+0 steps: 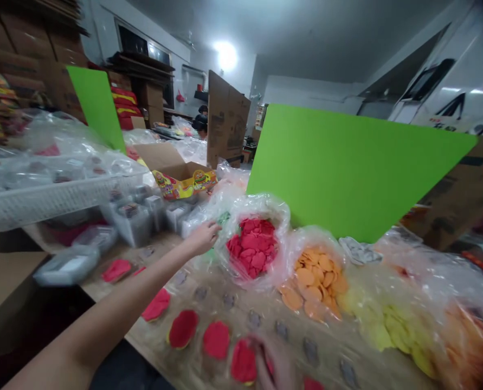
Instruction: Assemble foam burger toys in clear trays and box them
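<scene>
My left hand (205,236) reaches forward across the table, fingers loosely bent, at the edge of a clear plastic bag with green pieces (224,218). I see nothing held in it. Beside it is an open clear bag full of flat red pieces (254,246). Low in the view, my right hand (274,364) is blurred, its fingers by a rounded red piece (243,360) with a yellow edge. A bit of red shows between the fingers; whether they grip it is unclear. Similar red pieces (216,339) lie in a row along the near edge.
Small clear-grey packets (254,318) lie in a row behind the red pieces. To the right are bags of orange discs (316,276) and yellow pieces (399,327). Clear plastic boxes (133,219) and a white basket (62,200) stand left. A green panel (347,168) rises behind.
</scene>
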A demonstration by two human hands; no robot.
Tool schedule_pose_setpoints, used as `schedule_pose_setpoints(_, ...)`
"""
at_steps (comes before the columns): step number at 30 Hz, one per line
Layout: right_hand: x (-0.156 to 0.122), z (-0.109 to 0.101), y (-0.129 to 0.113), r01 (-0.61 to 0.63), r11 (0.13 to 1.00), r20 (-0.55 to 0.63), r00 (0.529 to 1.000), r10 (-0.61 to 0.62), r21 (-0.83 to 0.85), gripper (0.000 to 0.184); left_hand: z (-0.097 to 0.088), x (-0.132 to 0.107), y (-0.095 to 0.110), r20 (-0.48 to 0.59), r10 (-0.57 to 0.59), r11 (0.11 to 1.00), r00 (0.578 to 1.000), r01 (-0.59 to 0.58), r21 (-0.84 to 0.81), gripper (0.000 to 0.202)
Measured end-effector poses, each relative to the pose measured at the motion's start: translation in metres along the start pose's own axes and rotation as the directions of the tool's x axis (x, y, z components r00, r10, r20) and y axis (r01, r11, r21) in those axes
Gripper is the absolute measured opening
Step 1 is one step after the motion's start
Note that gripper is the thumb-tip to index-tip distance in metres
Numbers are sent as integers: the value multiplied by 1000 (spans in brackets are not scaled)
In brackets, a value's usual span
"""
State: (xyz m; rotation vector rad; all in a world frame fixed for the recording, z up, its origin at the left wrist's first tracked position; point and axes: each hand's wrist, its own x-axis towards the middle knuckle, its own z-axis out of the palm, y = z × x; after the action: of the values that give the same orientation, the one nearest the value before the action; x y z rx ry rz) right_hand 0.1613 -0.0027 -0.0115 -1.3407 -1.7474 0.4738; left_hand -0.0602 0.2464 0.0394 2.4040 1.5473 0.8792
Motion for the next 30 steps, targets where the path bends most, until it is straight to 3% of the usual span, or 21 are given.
schedule_pose_setpoints(2,54,12,-25,120,991,147,983,-110,-64,26,9,10,-10,-1,-5,994,1000,5,107,22)
schedule_pose_setpoints(4,113,38,-42,240,957,251,948,-195,-163,27,10,13,-21,-21,-25,980,999,29,198,22)
schedule_pose_setpoints(7,189,83,-44,459,834,432,848,-308,-306,23,0,10,-35,-35,-26,955,999,35,293,26)
schedule_pose_setpoints(9,224,99,-28,491,741,515,826,-230,-457,24,-11,11,-40,-50,-29,928,998,46,370,27)
schedule_pose_setpoints(11,245,98,-2,414,680,497,864,-84,-605,29,-16,19,-38,-80,-50,896,996,80,437,26)
schedule_pose_setpoints(14,261,74,36,277,635,388,921,38,-721,40,-6,46,-24,-125,-76,884,989,124,451,36)
schedule_pose_setpoints(17,266,54,55,220,595,324,943,71,-773,42,19,82,-10,-155,-105,897,982,161,412,65)
schedule_pose_setpoints(18,266,52,57,208,584,311,947,81,-785,40,26,93,-8,-163,-129,900,978,185,396,66)
schedule_pose_setpoints(20,265,53,59,187,569,292,952,97,-801,37,34,111,-11,-173,-188,902,967,239,358,50)
schedule_pose_setpoints(22,263,57,60,176,561,277,956,98,-809,35,33,124,-21,-176,-238,903,955,285,321,32)
schedule_pose_setpoints(26,262,61,71,161,562,247,966,80,-811,32,16,148,-36,-206,-286,904,936,335,267,28)
schedule_pose_setpoints(30,264,57,83,150,566,232,970,75,-811,32,8,182,-17,-268,-240,926,933,302,226,27)
